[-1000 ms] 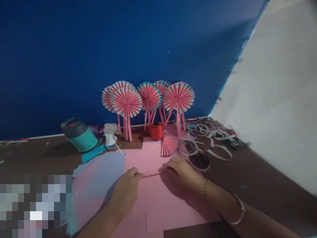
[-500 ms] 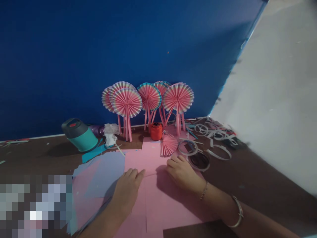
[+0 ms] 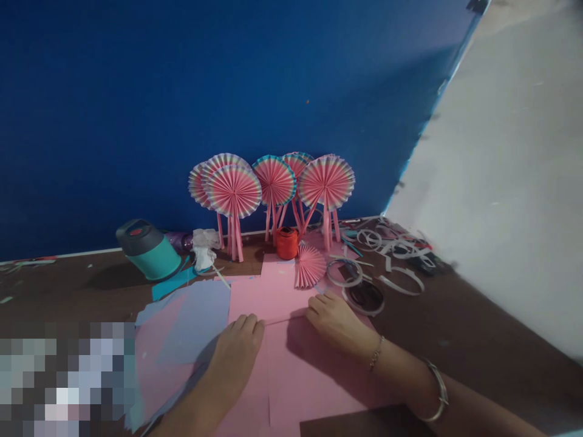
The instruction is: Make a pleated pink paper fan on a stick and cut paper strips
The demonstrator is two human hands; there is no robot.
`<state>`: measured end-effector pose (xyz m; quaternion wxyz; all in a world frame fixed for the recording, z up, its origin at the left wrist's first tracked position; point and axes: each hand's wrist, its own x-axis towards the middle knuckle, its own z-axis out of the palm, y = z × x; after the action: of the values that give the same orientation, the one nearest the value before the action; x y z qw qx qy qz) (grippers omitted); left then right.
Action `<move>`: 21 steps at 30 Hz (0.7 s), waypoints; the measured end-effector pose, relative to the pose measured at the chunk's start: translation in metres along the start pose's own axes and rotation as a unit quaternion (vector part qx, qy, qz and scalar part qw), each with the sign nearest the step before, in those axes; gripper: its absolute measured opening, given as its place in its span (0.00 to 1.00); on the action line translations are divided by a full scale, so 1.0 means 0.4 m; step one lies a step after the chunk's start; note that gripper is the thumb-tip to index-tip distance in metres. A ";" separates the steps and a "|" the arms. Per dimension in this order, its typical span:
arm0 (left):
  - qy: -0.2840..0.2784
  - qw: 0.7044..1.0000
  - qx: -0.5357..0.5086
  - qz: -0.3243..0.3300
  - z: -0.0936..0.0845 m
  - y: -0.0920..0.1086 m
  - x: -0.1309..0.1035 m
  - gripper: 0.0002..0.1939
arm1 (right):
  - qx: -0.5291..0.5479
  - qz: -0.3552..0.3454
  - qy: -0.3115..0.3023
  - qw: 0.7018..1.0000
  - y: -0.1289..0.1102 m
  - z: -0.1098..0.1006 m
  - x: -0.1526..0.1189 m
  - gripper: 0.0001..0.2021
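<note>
Pink paper (image 3: 319,370) lies in front of me with a narrow raised edge running across it between my hands. At the left end of that edge, my left hand (image 3: 241,349) has its fingers closed together on the paper. My right hand (image 3: 330,315) pinches the other end, its fingers curled over it. The fingertips of both hands are partly hidden. Just beyond my right hand lies a small pleated pink fan (image 3: 310,267). A red spool (image 3: 286,243) stands behind the paper.
Round pleated fans (image 3: 234,191) on pink sticks lean against the blue wall. A teal container (image 3: 155,258) lies tilted at left, near blue and pink sheets (image 3: 191,321). Tape rings (image 3: 345,272) and white strips (image 3: 403,280) lie at right.
My left forefinger has drawn in from its stretched-out position, and more of the raised paper edge shows between my hands. The view has shifted slightly.
</note>
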<state>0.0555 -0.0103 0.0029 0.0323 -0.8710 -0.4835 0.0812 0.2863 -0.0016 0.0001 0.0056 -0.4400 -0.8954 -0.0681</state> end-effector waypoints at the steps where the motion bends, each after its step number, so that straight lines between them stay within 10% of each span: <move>1: -0.009 1.000 -0.003 -0.002 -0.004 0.001 -0.001 0.21 | 0.005 0.003 -0.004 1.000 -0.001 -0.001 -0.001 0.07; 21: -0.013 0.995 -0.081 -0.052 -0.001 -0.010 0.016 0.19 | 0.071 0.053 0.005 0.996 0.018 0.003 0.006 0.08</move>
<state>0.0557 -0.0026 0.0030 -0.0403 -0.8431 -0.5337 0.0519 0.2905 0.0046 -0.0002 0.0451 -0.4848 -0.8734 -0.0058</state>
